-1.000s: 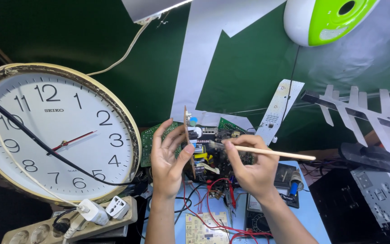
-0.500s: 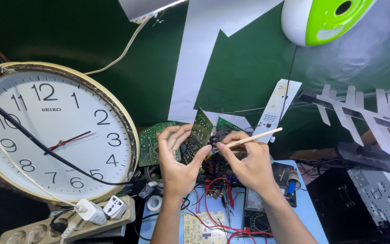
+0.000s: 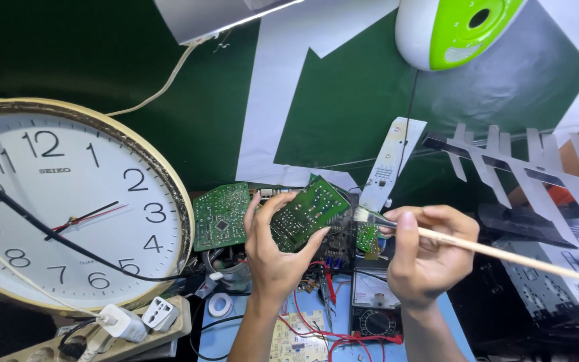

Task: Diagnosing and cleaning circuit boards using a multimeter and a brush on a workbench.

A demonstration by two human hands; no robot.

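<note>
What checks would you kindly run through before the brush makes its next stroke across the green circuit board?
1. Left hand grips the tilted green circuit board firmly by its lower edge: ok.
2. Right hand pinches the pale wooden-handled brush near the bristles: ok.
3. Bristles meet the board's right edge: cannot tell, they look just beside it.
4. Board held apart from the second green board propped behind: ok.
5. Red wires below lie free of both hands: ok.
6. Board free of dust: cannot tell.
</note>
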